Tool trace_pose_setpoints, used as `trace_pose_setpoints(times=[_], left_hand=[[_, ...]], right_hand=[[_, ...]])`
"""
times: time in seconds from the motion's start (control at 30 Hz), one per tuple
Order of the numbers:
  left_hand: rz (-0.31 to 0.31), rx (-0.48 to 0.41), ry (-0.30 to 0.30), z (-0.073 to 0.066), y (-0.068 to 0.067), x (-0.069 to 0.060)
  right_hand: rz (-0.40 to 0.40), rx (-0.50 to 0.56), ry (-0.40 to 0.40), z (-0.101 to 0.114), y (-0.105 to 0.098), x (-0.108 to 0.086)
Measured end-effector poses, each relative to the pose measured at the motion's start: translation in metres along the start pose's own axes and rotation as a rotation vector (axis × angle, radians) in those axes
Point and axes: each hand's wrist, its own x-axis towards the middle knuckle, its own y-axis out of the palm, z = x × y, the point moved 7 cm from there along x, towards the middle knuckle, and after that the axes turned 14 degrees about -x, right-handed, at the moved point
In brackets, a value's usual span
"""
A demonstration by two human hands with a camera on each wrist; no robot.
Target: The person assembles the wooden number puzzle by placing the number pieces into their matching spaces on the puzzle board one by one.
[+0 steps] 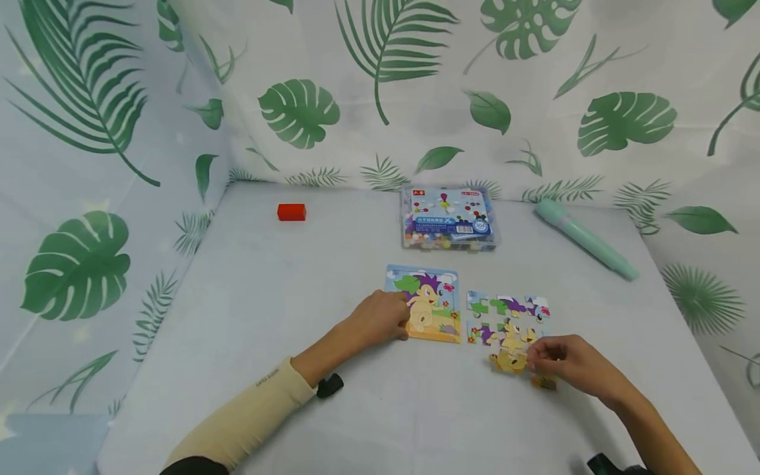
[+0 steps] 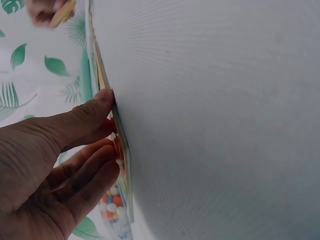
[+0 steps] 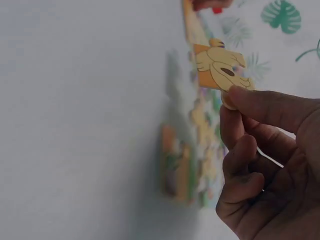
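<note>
A square puzzle board (image 1: 436, 323) with a cartoon hedgehog picture lies on the table. At its left edge is my left hand (image 1: 382, 320), its thumb and fingers resting on the board. In the left wrist view, the board (image 2: 125, 150) appears edge-on beside the left fingertips. Between thumb and index finger, my right hand (image 1: 567, 363) pinches a yellow and orange puzzle piece (image 3: 220, 67), raised off the table. Several loose pieces (image 1: 510, 330) lie in loose rows right of the board. One more piece (image 1: 544, 382) lies below the right hand, partly covered by it.
A clear plastic box (image 1: 449, 218) of coloured beads stands behind the board. A red block (image 1: 291, 212) is at the back left, and a mint-green tube (image 1: 584, 237) lies at the back right. Leaf-print cloth (image 1: 386, 99) hangs behind the white table.
</note>
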Motion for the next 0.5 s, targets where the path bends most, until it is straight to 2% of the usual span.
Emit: trace_pose_setpoints(times=[0.1,0.17,0.37,0.5], left_hand=[[0.004,0.006,-0.001,0.000,-0.003,-0.001],[0.004,0.004,-0.001,0.000,-0.004,-0.001],[0.012,-0.008,-0.004,0.001,0.000,-0.001],[0.010,-0.021,0.003,0.000,0.001,0.000]], right_hand=[[0.006,0.021,0.039,-0.015,0.009,-0.007],[-0.031,0.013,0.033,-0.018,0.012,-0.007],[-0.187,-0.112,-0.047,-0.014,0.012,-0.005],[-0.223,-0.176,-0.031,-0.012,0.013,-0.006]])
